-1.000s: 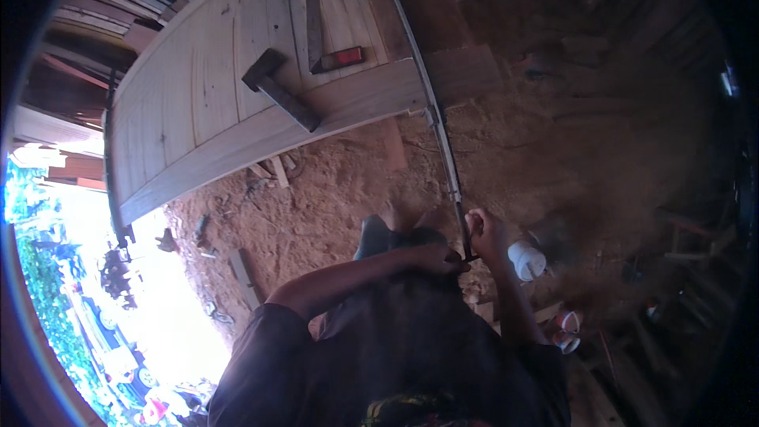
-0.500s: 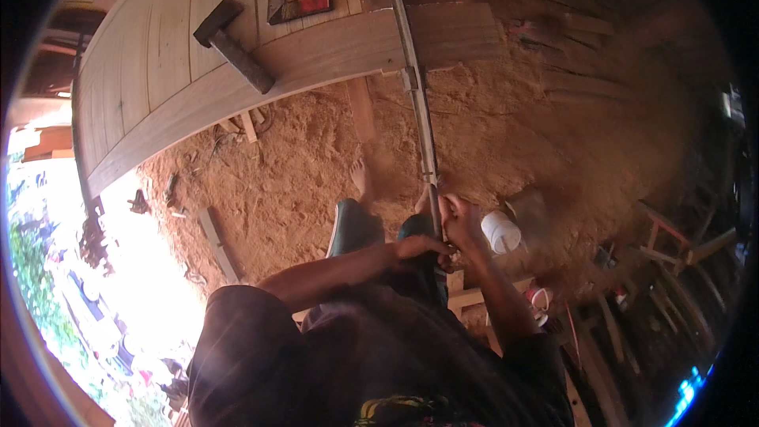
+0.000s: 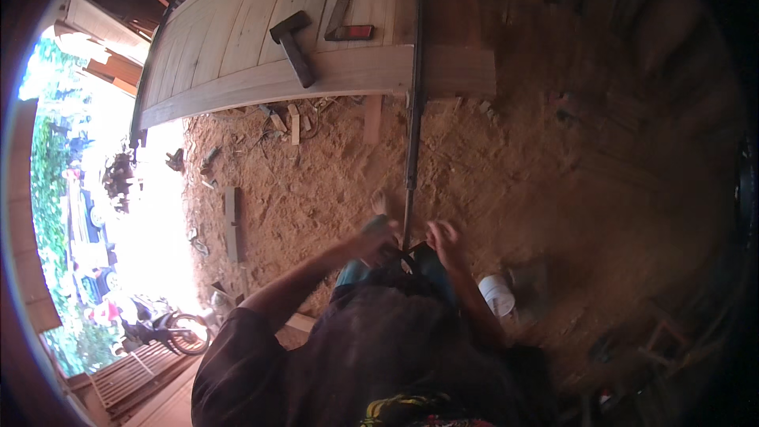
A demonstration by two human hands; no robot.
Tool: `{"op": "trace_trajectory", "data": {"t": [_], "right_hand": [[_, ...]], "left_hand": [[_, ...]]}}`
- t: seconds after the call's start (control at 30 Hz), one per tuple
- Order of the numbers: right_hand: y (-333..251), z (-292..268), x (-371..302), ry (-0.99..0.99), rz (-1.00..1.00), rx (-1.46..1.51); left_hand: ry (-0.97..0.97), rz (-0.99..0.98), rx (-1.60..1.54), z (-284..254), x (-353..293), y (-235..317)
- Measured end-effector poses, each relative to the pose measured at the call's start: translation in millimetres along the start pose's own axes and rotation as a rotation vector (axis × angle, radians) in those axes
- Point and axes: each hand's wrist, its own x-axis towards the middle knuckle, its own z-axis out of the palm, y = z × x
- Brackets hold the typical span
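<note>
A long dark bar (image 3: 413,111) is gripped at its near end by both hands, the left hand (image 3: 378,242) and the right hand (image 3: 444,239) closed on it side by side, close in front of the body. From there the bar runs away over the sandy floor (image 3: 316,182) and across the curved plank panel (image 3: 253,39). On the panel a mallet (image 3: 292,46) lies beside a flat tool with a red handle (image 3: 348,20). Wood scraps (image 3: 292,122) are scattered below the panel's edge. A white cup (image 3: 496,294) stands near the right forearm.
</note>
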Motion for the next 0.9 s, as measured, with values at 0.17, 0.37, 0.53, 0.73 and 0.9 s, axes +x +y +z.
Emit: {"op": "trace_trajectory", "data": {"t": [0.17, 0.37, 0.53, 0.73, 0.9], "right_hand": [[138.6, -232.9, -48.8, 0.23, -0.271, -0.918], [92.7, -279.1, -101.0, 0.41, 0.254, -0.216], [49.6, -200.8, -110.8, 0.5, 0.266, -0.142], [73.9, -191.7, -95.1, 0.347, -0.241, -0.827], [18.6, -217.9, -65.2, 0.26, 0.212, -0.271]], "left_hand": [[0.739, 0.341, 0.769, -52.7, -0.3, 146.0], [1.03, 0.82, 1.237, -180.1, 88.4, 274.7], [0.951, 0.998, 1.36, -222.7, 122.0, 300.1], [0.72, 0.591, 1.439, -209.5, 114.2, 334.9], [0.741, 0.587, 1.681, -195.9, 119.0, 349.1]]}}
